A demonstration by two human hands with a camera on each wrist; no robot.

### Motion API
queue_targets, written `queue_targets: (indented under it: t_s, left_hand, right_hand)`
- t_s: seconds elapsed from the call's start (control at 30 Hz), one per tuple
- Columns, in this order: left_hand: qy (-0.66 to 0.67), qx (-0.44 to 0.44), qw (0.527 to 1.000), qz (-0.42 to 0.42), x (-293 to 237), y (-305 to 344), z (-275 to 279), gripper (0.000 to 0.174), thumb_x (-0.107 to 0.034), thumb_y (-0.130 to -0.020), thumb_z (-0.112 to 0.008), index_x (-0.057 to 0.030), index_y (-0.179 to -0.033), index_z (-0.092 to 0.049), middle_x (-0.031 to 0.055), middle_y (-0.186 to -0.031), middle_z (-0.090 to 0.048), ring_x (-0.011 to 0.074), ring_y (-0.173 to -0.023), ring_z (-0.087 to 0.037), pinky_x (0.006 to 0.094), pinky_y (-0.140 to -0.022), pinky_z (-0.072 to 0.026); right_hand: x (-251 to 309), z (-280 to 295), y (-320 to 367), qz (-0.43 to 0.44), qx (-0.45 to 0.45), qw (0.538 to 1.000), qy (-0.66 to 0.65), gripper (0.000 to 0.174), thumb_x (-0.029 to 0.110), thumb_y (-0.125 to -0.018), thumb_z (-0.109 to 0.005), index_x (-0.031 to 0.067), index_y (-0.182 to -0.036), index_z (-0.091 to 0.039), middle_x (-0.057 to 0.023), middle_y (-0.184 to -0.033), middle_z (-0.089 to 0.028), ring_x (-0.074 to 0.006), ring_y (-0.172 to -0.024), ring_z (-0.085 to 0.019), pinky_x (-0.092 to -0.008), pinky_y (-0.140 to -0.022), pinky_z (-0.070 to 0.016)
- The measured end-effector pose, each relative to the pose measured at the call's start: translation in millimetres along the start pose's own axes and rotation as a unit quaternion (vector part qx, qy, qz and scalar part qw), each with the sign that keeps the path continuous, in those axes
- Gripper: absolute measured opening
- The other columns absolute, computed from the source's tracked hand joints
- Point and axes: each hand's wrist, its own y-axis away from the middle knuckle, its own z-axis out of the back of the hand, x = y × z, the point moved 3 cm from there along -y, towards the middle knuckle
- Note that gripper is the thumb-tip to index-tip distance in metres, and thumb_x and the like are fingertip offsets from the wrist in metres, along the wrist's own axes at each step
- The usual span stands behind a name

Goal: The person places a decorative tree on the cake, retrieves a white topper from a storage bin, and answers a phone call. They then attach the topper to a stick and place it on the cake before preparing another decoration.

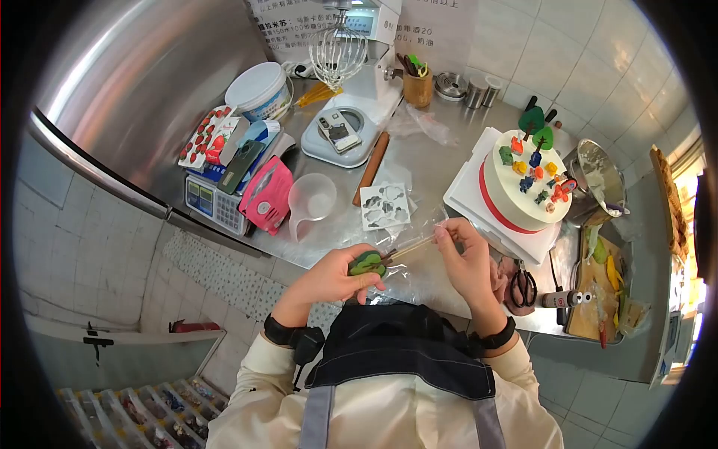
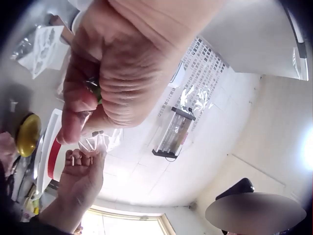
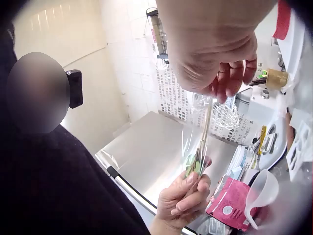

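Note:
My left hand (image 1: 340,273) grips a green leaf-shaped piece (image 1: 368,263) with thin sticks, inside clear film. The right hand (image 1: 465,258) pinches the far end of the film near the stick tips, fingers curled together. Between the two hands the pale sticks (image 3: 207,122) run lengthwise in the clear wrapper (image 3: 186,142), seen in the right wrist view. In the left wrist view my left fingers hide most of the green piece. To the right stands a white cake (image 1: 516,187) with a red band, colourful figures and green tree shapes on top.
A white mould (image 1: 385,206), brown rolling pin (image 1: 372,169) and clear measuring cup (image 1: 313,198) lie beyond the hands. A pink packet (image 1: 268,194) and scale (image 1: 213,206) stand left, the mixer (image 1: 374,75) behind. Black scissors (image 1: 523,289) and a metal bowl (image 1: 594,176) are on the right.

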Motion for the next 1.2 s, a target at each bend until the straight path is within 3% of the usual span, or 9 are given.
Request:
queue_targets:
  t_s: [0.33, 0.43, 0.5, 0.53, 0.6, 0.7, 0.93, 1.1, 1.2]
  left_hand:
    - [-0.014, -0.028, 1.0, -0.003, 0.4, 7.8, 7.7, 0.018, -0.016, -0.087, -0.055, 0.0014, -0.092, -0.058, 0.0068, -0.069, -0.062, 0.0079, -0.045, -0.053, 0.0192, -0.042, -0.04]
    - [0.065, -0.02, 0.996, 0.056, 4.0, 24.3, 33.5, 0.019, -0.017, -0.087, -0.056, 0.001, -0.093, -0.058, 0.006, -0.067, -0.061, 0.0075, -0.044, -0.053, 0.0184, -0.041, -0.0401]
    - [0.079, -0.007, 0.996, 0.044, 2.5, 26.2, 40.4, 0.019, -0.018, -0.087, -0.056, 0.0002, -0.094, -0.058, 0.0049, -0.068, -0.06, 0.007, -0.044, -0.052, 0.0173, -0.041, -0.0397]
    - [0.055, -0.022, 0.998, 0.026, -5.6, 25.0, 37.2, 0.019, -0.016, -0.086, -0.057, 0.0007, -0.095, -0.058, 0.0055, -0.067, -0.06, 0.0079, -0.046, -0.054, 0.0183, -0.04, -0.0406]
    - [0.034, -0.021, 0.999, -0.005, -10.9, 18.2, 30.0, 0.021, -0.016, -0.086, -0.059, 0.001, -0.097, -0.058, 0.0047, -0.069, -0.06, 0.0084, -0.051, -0.058, 0.0187, -0.042, -0.0414]
    - [-0.035, -0.036, 0.997, -0.05, -16.3, 8.2, 21.7, 0.021, -0.017, -0.085, -0.061, -0.0002, -0.097, -0.06, 0.0011, -0.071, -0.059, 0.004, -0.058, -0.051, 0.0195, -0.052, -0.0403]
    - [-0.156, -0.071, 0.979, -0.111, -30.6, 4.9, 14.8, 0.021, -0.013, -0.081, -0.064, -0.0008, -0.098, -0.062, 0.0011, -0.075, -0.06, 0.0052, -0.067, -0.051, 0.0208, -0.06, -0.0417]
    - [-0.259, -0.143, 0.932, -0.21, -48.2, 3.3, 7.8, 0.019, -0.009, -0.077, -0.065, -0.0024, -0.095, -0.063, 0.009, -0.081, -0.064, 0.0165, -0.07, -0.06, 0.0259, -0.064, -0.0455]
    - [-0.317, -0.181, 0.898, -0.245, -50.7, 3.5, 9.1, 0.02, -0.007, -0.075, -0.065, -0.0032, -0.094, -0.064, 0.0115, -0.083, -0.064, 0.0235, -0.074, -0.061, 0.0293, -0.066, -0.0471]
  right_hand:
    - [30.2, 15.6, -4.8, 0.198, -0.064, 0.92, 0.333, 0.006, 0.001, -0.07, -0.057, 0.0034, -0.068, -0.052, -0.0036, -0.061, -0.052, -0.016, -0.062, -0.051, -0.0296, -0.067, -0.0397]
    - [10.8, 57.7, -18.4, 0.0, -0.052, 0.996, 0.075, 0.007, 0.0, -0.071, -0.056, 0.0031, -0.073, -0.05, -0.0051, -0.066, -0.051, -0.0201, -0.066, -0.05, -0.03, -0.073, -0.0365]
    - [32.1, 71.2, -13.1, 0.166, -0.056, 0.955, 0.241, 0.009, 0.0, -0.072, -0.056, 0.0034, -0.08, -0.053, -0.007, -0.078, -0.053, -0.022, -0.077, -0.049, -0.0316, -0.077, -0.0365]
    - [47.7, 67.6, -7.6, 0.165, -0.055, 0.955, 0.239, 0.009, 0.0, -0.072, -0.056, 0.0034, -0.08, -0.053, -0.007, -0.078, -0.053, -0.022, -0.077, -0.049, -0.0316, -0.077, -0.0365]
    - [88.5, 46.1, 9.1, 0.336, -0.001, 0.904, 0.264, 0.013, 0.002, -0.073, -0.057, 0.0059, -0.086, -0.059, -0.0091, -0.095, -0.053, -0.0253, -0.091, -0.047, -0.0341, -0.08, -0.0369]
    - [97.0, 28.2, 8.8, 0.335, 0.082, 0.902, 0.26, 0.018, 0.004, -0.072, -0.059, 0.0094, -0.089, -0.063, -0.011, -0.107, -0.05, -0.0287, -0.099, -0.044, -0.0362, -0.083, -0.0365]
    - [78.4, 23.7, -8.1, 0.317, 0.081, 0.9, 0.289, 0.01, 0.007, -0.074, -0.063, 0.0078, -0.083, -0.065, -0.0107, -0.107, -0.052, -0.0287, -0.099, -0.045, -0.036, -0.082, -0.0389]
    - [50.7, 35.0, -26.3, 0.118, 0.112, 0.96, 0.229, 0.01, 0.014, -0.073, -0.069, 0.0048, -0.076, -0.065, -0.0071, -0.099, -0.055, -0.025, -0.095, -0.048, -0.0335, -0.081, -0.0404]
    - [53.3, 31.5, -27.8, 0.142, 0.1, 0.959, 0.222, 0.01, 0.014, -0.072, -0.07, 0.0057, -0.075, -0.066, -0.0059, -0.099, -0.055, -0.0248, -0.096, -0.047, -0.034, -0.08, -0.0405]
